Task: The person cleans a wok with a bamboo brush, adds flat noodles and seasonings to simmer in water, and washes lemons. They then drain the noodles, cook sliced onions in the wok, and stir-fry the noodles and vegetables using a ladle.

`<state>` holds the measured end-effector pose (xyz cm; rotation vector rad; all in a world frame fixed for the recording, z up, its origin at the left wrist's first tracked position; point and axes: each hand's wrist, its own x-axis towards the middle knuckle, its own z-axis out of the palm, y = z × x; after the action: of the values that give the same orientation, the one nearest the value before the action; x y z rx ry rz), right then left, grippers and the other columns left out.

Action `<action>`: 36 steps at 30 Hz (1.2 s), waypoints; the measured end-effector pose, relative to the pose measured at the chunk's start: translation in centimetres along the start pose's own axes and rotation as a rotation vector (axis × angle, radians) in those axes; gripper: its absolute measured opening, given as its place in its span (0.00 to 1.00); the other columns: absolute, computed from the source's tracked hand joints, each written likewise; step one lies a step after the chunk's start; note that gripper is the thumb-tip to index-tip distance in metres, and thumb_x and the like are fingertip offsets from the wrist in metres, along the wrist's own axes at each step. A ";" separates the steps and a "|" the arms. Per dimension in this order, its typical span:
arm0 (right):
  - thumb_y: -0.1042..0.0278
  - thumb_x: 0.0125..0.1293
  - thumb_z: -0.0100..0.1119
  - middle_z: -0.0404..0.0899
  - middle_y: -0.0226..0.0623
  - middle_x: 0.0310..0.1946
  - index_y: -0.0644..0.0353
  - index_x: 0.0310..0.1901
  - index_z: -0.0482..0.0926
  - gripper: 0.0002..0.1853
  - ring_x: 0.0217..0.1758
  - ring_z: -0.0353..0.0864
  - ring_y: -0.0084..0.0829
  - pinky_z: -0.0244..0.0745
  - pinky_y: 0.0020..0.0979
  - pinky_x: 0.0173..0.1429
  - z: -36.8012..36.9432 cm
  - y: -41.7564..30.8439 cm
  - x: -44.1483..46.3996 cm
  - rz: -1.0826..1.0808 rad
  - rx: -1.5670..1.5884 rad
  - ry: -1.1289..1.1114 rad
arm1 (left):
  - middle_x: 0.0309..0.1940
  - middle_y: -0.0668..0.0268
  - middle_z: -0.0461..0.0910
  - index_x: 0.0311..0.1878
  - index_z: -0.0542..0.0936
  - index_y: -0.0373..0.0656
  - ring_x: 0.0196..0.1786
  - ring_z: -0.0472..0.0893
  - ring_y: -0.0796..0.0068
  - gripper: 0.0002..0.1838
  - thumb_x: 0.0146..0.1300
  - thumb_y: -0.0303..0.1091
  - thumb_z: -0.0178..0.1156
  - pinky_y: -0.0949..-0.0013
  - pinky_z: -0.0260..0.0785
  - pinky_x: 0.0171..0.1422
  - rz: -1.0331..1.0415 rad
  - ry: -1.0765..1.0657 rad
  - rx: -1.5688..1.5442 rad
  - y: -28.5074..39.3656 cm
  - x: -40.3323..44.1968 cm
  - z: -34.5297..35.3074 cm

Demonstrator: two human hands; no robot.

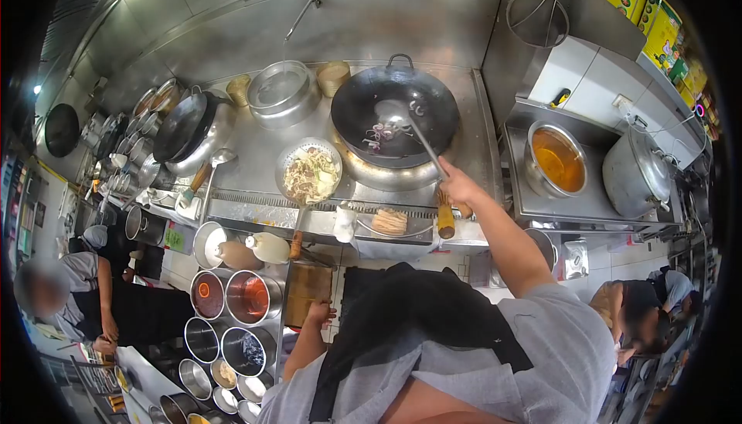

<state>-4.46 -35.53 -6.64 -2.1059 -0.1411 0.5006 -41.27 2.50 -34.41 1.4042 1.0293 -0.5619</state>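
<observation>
My right hand grips the handle of a long metal ladle. Its bowl rests inside a black wok, among sliced purple onions. My left hand hangs low at my side, beside the pots of sauces, with loosely bent fingers and nothing visible in it. Left of the wok, a perforated skimmer with a wooden handle lies on the stove, full of cooked pale food pieces. A bamboo brush and a white cloth lie along the front edge.
Steel pots of sauce stand at left, near two squeeze bottles. A pot of orange liquid and a lidded stockpot occupy the right counter. Another ladle lies left. Co-workers are on both sides.
</observation>
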 end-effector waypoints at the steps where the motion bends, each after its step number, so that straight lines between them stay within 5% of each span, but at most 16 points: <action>1: 0.78 0.61 0.48 0.76 0.40 0.31 0.43 0.78 0.45 0.44 0.18 0.70 0.26 0.71 0.31 0.24 0.0 -1.1 -1.7 -0.014 -0.007 -0.106 | 0.35 0.59 0.83 0.59 0.73 0.46 0.26 0.82 0.69 0.22 0.61 0.26 0.46 0.63 0.73 0.28 -0.002 -0.004 0.003 0.6 0.0 -0.3; 7: 0.76 0.63 0.49 0.71 0.34 0.24 0.43 0.78 0.44 0.43 0.16 0.68 0.23 0.68 0.30 0.21 -1.6 -3.1 -8.6 0.045 0.038 -0.372 | 0.37 0.55 0.82 0.62 0.67 0.41 0.36 0.84 0.60 0.27 0.57 0.17 0.47 0.56 0.75 0.37 0.039 -0.014 0.033 0.9 0.8 -2.7; 9: 0.77 0.62 0.48 0.71 0.34 0.24 0.40 0.78 0.44 0.44 0.16 0.68 0.23 0.68 0.30 0.20 -2.4 -2.7 -6.7 0.093 -0.149 -0.249 | 0.39 0.54 0.83 0.62 0.67 0.43 0.37 0.84 0.61 0.27 0.57 0.16 0.46 0.56 0.75 0.38 -0.011 0.008 0.020 0.0 1.4 -3.4; 14: 0.80 0.60 0.44 0.77 0.43 0.34 0.39 0.78 0.45 0.44 0.18 0.73 0.28 0.74 0.33 0.24 -1.4 1.1 2.5 0.084 0.084 -0.039 | 0.37 0.53 0.82 0.57 0.74 0.45 0.27 0.83 0.62 0.23 0.57 0.20 0.45 0.60 0.72 0.26 0.000 0.006 -0.070 -2.0 1.7 -3.4; 16: 0.81 0.58 0.48 0.75 0.38 0.26 0.47 0.78 0.45 0.45 0.19 0.72 0.26 0.71 0.32 0.25 1.6 3.7 6.7 -0.105 -0.414 0.380 | 0.38 0.53 0.83 0.59 0.72 0.44 0.28 0.82 0.62 0.23 0.59 0.23 0.45 0.59 0.71 0.26 -0.025 -0.021 -0.097 -2.2 1.1 -2.6; 17: 0.81 0.58 0.48 0.75 0.38 0.26 0.47 0.78 0.45 0.45 0.19 0.72 0.26 0.71 0.32 0.25 1.8 3.2 6.7 -0.105 -0.424 0.376 | 0.38 0.53 0.83 0.59 0.72 0.44 0.28 0.82 0.62 0.23 0.59 0.23 0.45 0.59 0.71 0.26 -0.029 -0.027 -0.105 -2.1 0.6 -2.1; 19: 0.80 0.58 0.46 0.80 0.53 0.48 0.51 0.77 0.46 0.43 0.22 0.79 0.35 0.77 0.37 0.32 2.7 1.3 6.2 -0.017 -0.194 0.161 | 0.39 0.53 0.82 0.60 0.71 0.44 0.30 0.82 0.63 0.22 0.61 0.24 0.45 0.60 0.72 0.26 -0.015 -0.069 0.224 -1.6 0.0 -1.8; 20: 0.80 0.59 0.47 0.80 0.48 0.39 0.50 0.77 0.46 0.43 0.20 0.76 0.31 0.75 0.35 0.28 2.3 -1.9 3.4 0.042 -0.114 0.041 | 0.39 0.53 0.82 0.60 0.71 0.44 0.30 0.82 0.63 0.22 0.61 0.24 0.45 0.60 0.72 0.26 -0.021 -0.068 0.216 -1.4 -0.1 -1.7; 23: 0.80 0.59 0.48 0.78 0.41 0.31 0.47 0.77 0.47 0.44 0.18 0.72 0.26 0.72 0.32 0.25 2.4 -4.0 -0.5 0.032 0.007 -0.188 | 0.40 0.55 0.81 0.59 0.71 0.43 0.32 0.82 0.64 0.20 0.62 0.25 0.50 0.60 0.73 0.30 -0.051 -0.062 -0.057 0.3 0.1 -1.7; 24: 0.81 0.59 0.49 0.73 0.34 0.24 0.44 0.77 0.47 0.45 0.16 0.69 0.22 0.69 0.29 0.22 2.6 -4.4 -1.6 0.031 -0.012 -0.191 | 0.38 0.58 0.80 0.57 0.71 0.42 0.33 0.82 0.63 0.19 0.61 0.24 0.51 0.59 0.74 0.32 0.061 -0.040 -0.207 1.5 -0.1 -1.8; 27: 0.82 0.59 0.49 0.72 0.33 0.24 0.42 0.78 0.46 0.46 0.16 0.69 0.22 0.69 0.29 0.22 2.8 -4.5 -1.7 0.066 -0.036 -0.234 | 0.40 0.57 0.78 0.58 0.67 0.42 0.40 0.82 0.60 0.20 0.63 0.27 0.55 0.57 0.77 0.41 0.349 -0.021 -0.503 6.2 -0.8 -1.9; 31: 0.83 0.57 0.49 0.78 0.38 0.33 0.43 0.78 0.45 0.47 0.15 0.67 0.21 0.68 0.28 0.21 2.6 -4.0 2.6 0.117 0.125 -0.021 | 0.48 0.57 0.74 0.59 0.63 0.42 0.51 0.79 0.58 0.21 0.66 0.31 0.56 0.56 0.77 0.48 0.375 0.015 -0.804 14.2 -2.1 -2.3; 32: 0.81 0.57 0.50 0.81 0.47 0.43 0.48 0.77 0.46 0.46 0.22 0.77 0.30 0.75 0.33 0.27 2.9 -4.3 3.0 0.101 0.083 0.058 | 0.50 0.58 0.73 0.59 0.63 0.42 0.53 0.78 0.59 0.21 0.66 0.32 0.56 0.57 0.77 0.48 0.402 -0.023 -0.915 15.0 -1.8 -2.5; 33: 0.81 0.57 0.50 0.81 0.47 0.43 0.48 0.77 0.46 0.46 0.22 0.77 0.30 0.75 0.33 0.27 3.6 -2.7 4.5 0.105 0.077 0.067 | 0.50 0.58 0.73 0.59 0.63 0.42 0.53 0.78 0.59 0.21 0.66 0.32 0.56 0.57 0.77 0.48 0.398 -0.034 -0.916 15.2 -1.3 -2.5; 35: 0.82 0.59 0.49 0.74 0.40 0.27 0.48 0.77 0.47 0.45 0.21 0.72 0.26 0.69 0.33 0.23 4.8 2.1 8.7 -0.044 -0.281 0.375 | 0.49 0.58 0.73 0.59 0.64 0.40 0.53 0.78 0.58 0.20 0.68 0.34 0.56 0.56 0.77 0.48 0.417 0.012 -1.047 15.7 0.1 -2.2; 36: 0.81 0.58 0.50 0.76 0.44 0.30 0.48 0.77 0.47 0.45 0.21 0.73 0.28 0.70 0.34 0.23 4.7 0.1 7.3 0.059 -0.177 0.300 | 0.48 0.59 0.74 0.56 0.67 0.40 0.51 0.79 0.60 0.18 0.69 0.39 0.56 0.58 0.77 0.48 0.443 0.060 -1.013 16.0 -0.9 -1.8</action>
<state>0.27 -29.80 -11.20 -2.3374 0.0520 0.2071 -28.73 6.32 -25.04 0.6837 0.8121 0.3222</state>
